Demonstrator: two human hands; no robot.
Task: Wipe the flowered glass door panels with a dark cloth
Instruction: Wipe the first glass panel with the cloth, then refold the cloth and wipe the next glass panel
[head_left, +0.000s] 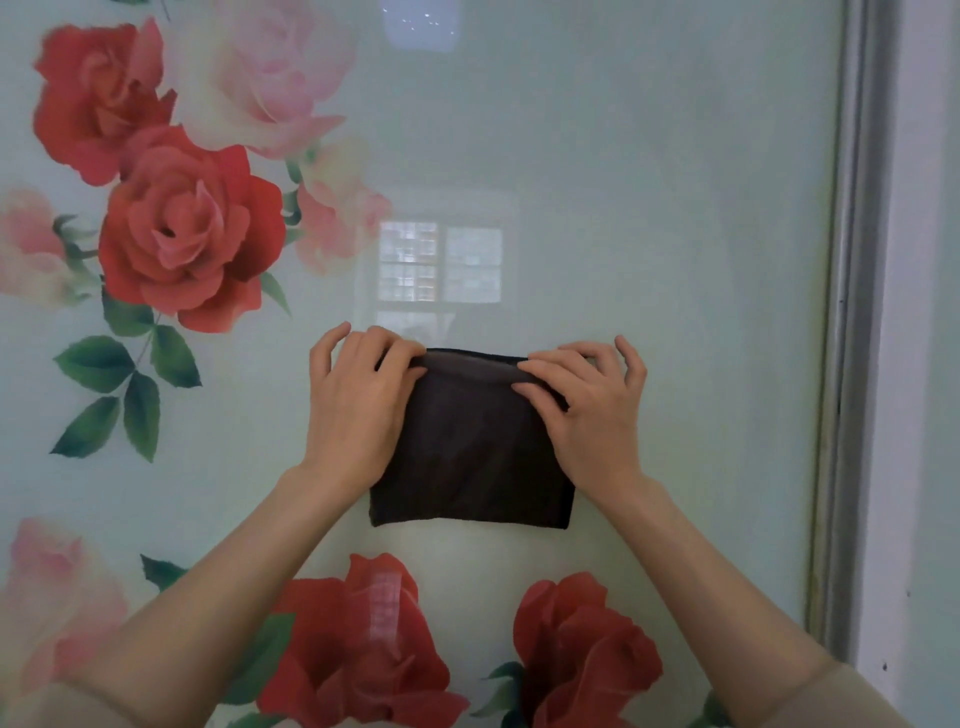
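Note:
A pale green glass door panel (623, 208) printed with red and pink roses fills the view. A dark brown cloth (472, 457), folded into a square, hangs in front of the glass at the centre. My left hand (358, 400) pinches the cloth's upper left corner with thumb and curled fingers. My right hand (587, 400) pinches the upper right corner the same way. Between the two hands the top edge of the cloth is folded over. Both forearms reach up from the bottom of the view.
A grey metal door frame (857, 312) runs down the right side, with a white wall (924, 364) beyond it. Red roses (187, 234) lie at the upper left and along the bottom. A window reflection (441, 262) shows in the glass above the cloth.

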